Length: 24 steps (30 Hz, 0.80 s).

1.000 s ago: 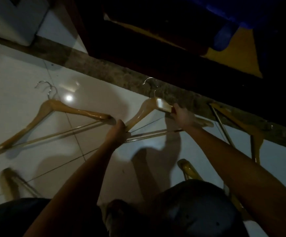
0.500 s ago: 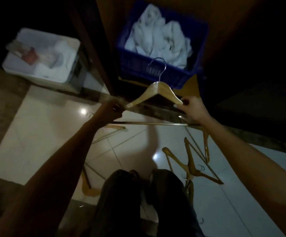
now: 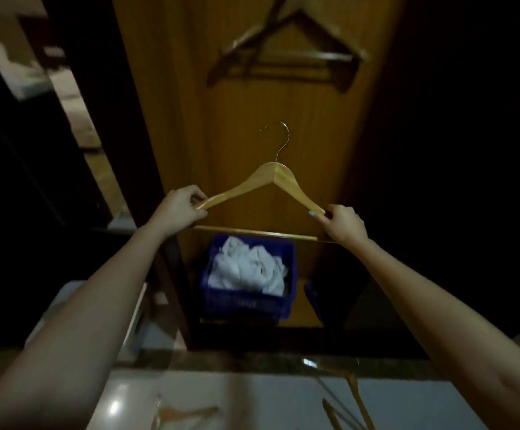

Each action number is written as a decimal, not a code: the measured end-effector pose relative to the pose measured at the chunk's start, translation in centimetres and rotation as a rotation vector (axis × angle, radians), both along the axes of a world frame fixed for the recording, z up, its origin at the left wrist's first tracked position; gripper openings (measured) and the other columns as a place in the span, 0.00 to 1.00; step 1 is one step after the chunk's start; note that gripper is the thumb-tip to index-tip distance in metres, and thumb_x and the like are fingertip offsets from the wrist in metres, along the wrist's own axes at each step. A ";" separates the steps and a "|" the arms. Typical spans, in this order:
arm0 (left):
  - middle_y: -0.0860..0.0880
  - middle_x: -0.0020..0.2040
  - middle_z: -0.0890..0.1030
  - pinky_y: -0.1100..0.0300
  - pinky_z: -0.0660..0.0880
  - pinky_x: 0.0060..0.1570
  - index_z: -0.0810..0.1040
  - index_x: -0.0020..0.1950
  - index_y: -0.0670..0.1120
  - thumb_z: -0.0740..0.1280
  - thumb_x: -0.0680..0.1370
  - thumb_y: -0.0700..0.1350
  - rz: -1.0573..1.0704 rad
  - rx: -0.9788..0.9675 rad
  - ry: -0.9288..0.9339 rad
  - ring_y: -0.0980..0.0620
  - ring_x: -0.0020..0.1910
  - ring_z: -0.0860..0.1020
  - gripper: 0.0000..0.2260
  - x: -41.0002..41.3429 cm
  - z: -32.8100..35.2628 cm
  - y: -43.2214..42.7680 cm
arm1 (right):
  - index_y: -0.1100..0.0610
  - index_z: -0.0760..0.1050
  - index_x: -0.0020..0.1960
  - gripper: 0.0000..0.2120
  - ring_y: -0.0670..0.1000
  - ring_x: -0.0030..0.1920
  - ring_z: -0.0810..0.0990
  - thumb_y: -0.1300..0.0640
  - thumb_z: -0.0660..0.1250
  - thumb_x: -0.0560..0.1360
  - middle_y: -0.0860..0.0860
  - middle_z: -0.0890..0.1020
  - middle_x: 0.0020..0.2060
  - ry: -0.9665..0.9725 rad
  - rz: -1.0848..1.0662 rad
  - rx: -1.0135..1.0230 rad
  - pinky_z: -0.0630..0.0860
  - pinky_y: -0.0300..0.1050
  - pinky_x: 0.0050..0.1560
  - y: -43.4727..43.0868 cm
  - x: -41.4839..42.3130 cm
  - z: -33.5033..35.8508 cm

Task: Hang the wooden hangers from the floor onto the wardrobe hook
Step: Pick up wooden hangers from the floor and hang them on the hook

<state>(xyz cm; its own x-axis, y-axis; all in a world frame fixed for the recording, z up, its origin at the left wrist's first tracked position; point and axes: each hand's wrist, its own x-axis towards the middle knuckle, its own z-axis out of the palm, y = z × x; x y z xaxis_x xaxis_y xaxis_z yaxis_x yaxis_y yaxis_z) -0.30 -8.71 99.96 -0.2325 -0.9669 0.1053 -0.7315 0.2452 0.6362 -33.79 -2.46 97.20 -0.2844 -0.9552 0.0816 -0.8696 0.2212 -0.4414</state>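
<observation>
I hold a light wooden hanger (image 3: pixel 271 178) upright in front of the wardrobe's wooden back panel, its metal hook pointing up. My left hand (image 3: pixel 179 209) grips its left end and my right hand (image 3: pixel 342 223) grips its right end. Higher on the panel hang darker hangers (image 3: pixel 286 48), blurred, well above the held one. The wardrobe hook itself is not visible. More wooden hangers (image 3: pixel 350 405) lie on the pale floor at the bottom right, and another hanger (image 3: pixel 187 414) lies at the bottom centre.
A blue crate (image 3: pixel 249 301) filled with white cloth sits on the wardrobe's lower shelf below the held hanger. A dark door frame (image 3: pixel 103 119) stands to the left, with a white box (image 3: pixel 134 324) by its foot. The right side is in darkness.
Both hands lifted the hanger from the floor up to the wardrobe panel. My view rose from the tiles to the wardrobe interior, bringing the hung hangers into sight.
</observation>
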 end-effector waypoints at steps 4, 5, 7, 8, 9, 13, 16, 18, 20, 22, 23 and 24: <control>0.54 0.39 0.79 0.55 0.75 0.35 0.75 0.54 0.56 0.67 0.76 0.51 -0.021 -0.192 -0.115 0.53 0.36 0.80 0.08 -1.2 8.3 -1.8 | 0.58 0.77 0.56 0.21 0.51 0.39 0.79 0.41 0.64 0.76 0.51 0.79 0.40 -0.032 -0.094 -0.193 0.79 0.49 0.39 -1.5 -0.3 7.7; 0.54 0.39 0.79 0.56 0.74 0.33 0.75 0.55 0.56 0.66 0.76 0.51 -0.029 -0.243 -0.137 0.53 0.35 0.79 0.08 -1.6 10.1 -2.3 | 0.59 0.77 0.57 0.21 0.50 0.39 0.79 0.42 0.64 0.76 0.51 0.79 0.41 -0.023 -0.110 -0.233 0.77 0.47 0.39 -1.9 -0.6 9.4; 0.54 0.38 0.80 0.56 0.72 0.34 0.75 0.56 0.56 0.64 0.77 0.52 -0.031 -0.346 -0.175 0.53 0.36 0.79 0.09 -2.5 13.1 -3.6 | 0.59 0.77 0.59 0.23 0.51 0.42 0.80 0.42 0.64 0.76 0.53 0.81 0.45 0.016 -0.137 -0.311 0.76 0.46 0.40 -3.1 -1.3 12.6; 0.54 0.38 0.80 0.57 0.70 0.34 0.75 0.57 0.56 0.64 0.77 0.53 -0.025 -0.395 -0.186 0.53 0.36 0.78 0.09 -3.0 14.4 -4.4 | 0.59 0.77 0.60 0.23 0.53 0.44 0.81 0.41 0.64 0.76 0.54 0.82 0.46 0.033 -0.152 -0.349 0.76 0.46 0.40 -3.6 -1.7 14.0; 0.54 0.39 0.79 0.57 0.68 0.34 0.75 0.57 0.56 0.63 0.78 0.52 -0.018 -0.446 -0.196 0.53 0.36 0.77 0.09 -3.5 15.7 -5.1 | 0.59 0.76 0.61 0.24 0.53 0.45 0.81 0.41 0.64 0.76 0.54 0.83 0.47 0.050 -0.166 -0.393 0.76 0.46 0.41 -4.4 -2.2 15.2; 0.53 0.41 0.79 0.57 0.70 0.36 0.74 0.61 0.53 0.62 0.79 0.50 -0.012 -0.685 -0.272 0.53 0.37 0.76 0.11 -6.1 20.5 -8.6 | 0.56 0.77 0.58 0.21 0.52 0.41 0.81 0.40 0.62 0.76 0.52 0.82 0.41 0.107 -0.220 -0.530 0.76 0.45 0.38 -7.8 -4.2 18.8; 0.49 0.48 0.81 0.51 0.76 0.46 0.74 0.63 0.51 0.62 0.79 0.50 -0.012 -0.773 -0.312 0.48 0.45 0.79 0.12 -8.2 23.5 -12.3 | 0.56 0.77 0.57 0.20 0.53 0.39 0.82 0.41 0.62 0.77 0.52 0.83 0.39 0.123 -0.241 -0.588 0.80 0.48 0.39 -11.3 -6.1 21.0; 0.48 0.52 0.82 0.50 0.74 0.49 0.73 0.63 0.51 0.62 0.79 0.50 0.009 -0.800 -0.310 0.46 0.50 0.79 0.13 -9.8 25.0 -15.1 | 0.56 0.77 0.57 0.19 0.53 0.39 0.82 0.42 0.62 0.77 0.52 0.82 0.39 0.137 -0.248 -0.614 0.78 0.46 0.37 -14.1 -7.4 22.4; 0.48 0.53 0.81 0.52 0.73 0.48 0.74 0.63 0.51 0.62 0.79 0.50 0.029 -0.794 -0.306 0.46 0.51 0.79 0.13 -11.2 26.0 -18.1 | 0.56 0.78 0.57 0.20 0.53 0.41 0.82 0.42 0.62 0.77 0.53 0.82 0.41 0.156 -0.255 -0.610 0.75 0.44 0.37 -17.3 -8.8 23.6; 0.48 0.53 0.81 0.54 0.71 0.45 0.74 0.63 0.52 0.62 0.79 0.50 0.040 -0.761 -0.340 0.47 0.51 0.79 0.13 -12.5 26.7 -21.2 | 0.57 0.78 0.57 0.21 0.54 0.42 0.81 0.41 0.61 0.77 0.54 0.82 0.43 0.163 -0.253 -0.566 0.74 0.44 0.37 -20.7 -10.2 24.7; 0.48 0.53 0.81 0.56 0.70 0.44 0.74 0.64 0.51 0.62 0.79 0.50 0.044 -0.739 -0.351 0.48 0.50 0.79 0.14 -13.0 26.8 -22.7 | 0.57 0.78 0.56 0.21 0.54 0.42 0.79 0.41 0.61 0.77 0.54 0.81 0.43 0.164 -0.242 -0.536 0.73 0.44 0.38 -22.5 -10.9 25.0; 0.48 0.52 0.81 0.57 0.69 0.42 0.74 0.63 0.51 0.62 0.79 0.50 0.052 -0.726 -0.354 0.49 0.48 0.79 0.13 -13.4 26.9 -24.3 | 0.57 0.78 0.54 0.21 0.53 0.41 0.78 0.40 0.61 0.77 0.53 0.80 0.42 0.162 -0.233 -0.508 0.72 0.44 0.38 -24.3 -11.4 25.2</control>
<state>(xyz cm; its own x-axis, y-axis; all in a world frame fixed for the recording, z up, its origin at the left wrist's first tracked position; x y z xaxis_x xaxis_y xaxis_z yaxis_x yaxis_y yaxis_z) -13.70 -33.06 126.84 -0.3264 -0.6964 0.6392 -0.8815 0.4684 0.0602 -45.22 -26.75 122.44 -0.4278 -0.6985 0.5737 -0.8888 0.2096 -0.4076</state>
